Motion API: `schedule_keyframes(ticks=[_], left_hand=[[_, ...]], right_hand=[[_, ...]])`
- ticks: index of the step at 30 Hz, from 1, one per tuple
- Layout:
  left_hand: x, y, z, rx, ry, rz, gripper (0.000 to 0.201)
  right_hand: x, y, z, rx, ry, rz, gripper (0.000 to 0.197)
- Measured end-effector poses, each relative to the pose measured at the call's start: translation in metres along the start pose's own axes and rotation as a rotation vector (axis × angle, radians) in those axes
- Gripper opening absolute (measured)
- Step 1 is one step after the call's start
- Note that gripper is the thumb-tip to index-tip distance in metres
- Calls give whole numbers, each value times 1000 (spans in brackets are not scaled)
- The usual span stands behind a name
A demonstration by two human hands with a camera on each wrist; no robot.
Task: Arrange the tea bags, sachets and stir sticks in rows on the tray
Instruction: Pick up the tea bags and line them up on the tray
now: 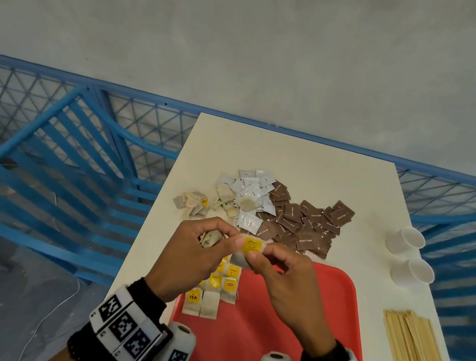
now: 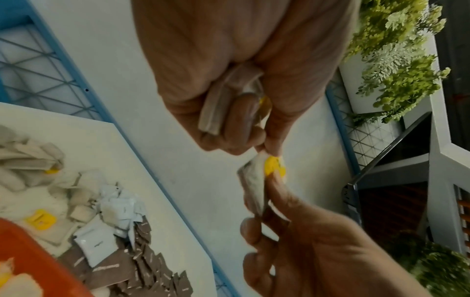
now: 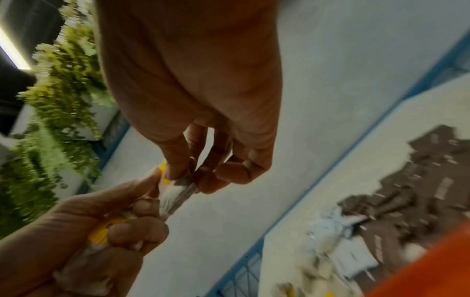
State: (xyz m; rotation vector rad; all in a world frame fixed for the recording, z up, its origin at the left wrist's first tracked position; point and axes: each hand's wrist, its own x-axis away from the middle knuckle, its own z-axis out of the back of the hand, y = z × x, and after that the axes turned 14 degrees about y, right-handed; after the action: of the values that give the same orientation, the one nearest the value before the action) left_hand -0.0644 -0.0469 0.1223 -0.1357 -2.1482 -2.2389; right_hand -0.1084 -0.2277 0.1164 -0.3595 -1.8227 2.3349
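Observation:
Above the far left corner of the red tray, both hands pinch one tea bag with a yellow tag. My left hand holds its left edge and also keeps a small bunch of tea bags curled in the palm. My right hand pinches the bag's right side. The left wrist view shows the left hand over the shared tea bag, with the bunch in the palm. In the right wrist view my right hand nips the tea bag. Several tea bags lie in rows on the tray's left side.
On the white table beyond the tray lie loose tea bags, white sachets and brown sachets. Two paper cups lie at the right edge. Wooden stir sticks lie right of the tray. Blue railings surround the table.

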Motion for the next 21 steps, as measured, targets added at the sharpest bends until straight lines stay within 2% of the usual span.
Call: schedule_keyframes(ticks=[3, 7, 9, 15, 21], left_hand=[[3, -17, 12, 5, 45, 95, 11], [12, -41, 34, -8, 62, 250, 20], [15, -52, 44, -43, 68, 287, 21], [18, -74, 56, -50, 87, 413, 23], [17, -73, 55, -24, 55, 420, 32]], right_hand=[[6, 48, -3, 87, -67, -223, 16], [23, 124, -23, 249, -46, -515, 11], [31, 150, -35, 272, -26, -598, 13], [37, 174, -56, 408, 71, -642, 16], [36, 169, -61, 556, 144, -598, 25]])
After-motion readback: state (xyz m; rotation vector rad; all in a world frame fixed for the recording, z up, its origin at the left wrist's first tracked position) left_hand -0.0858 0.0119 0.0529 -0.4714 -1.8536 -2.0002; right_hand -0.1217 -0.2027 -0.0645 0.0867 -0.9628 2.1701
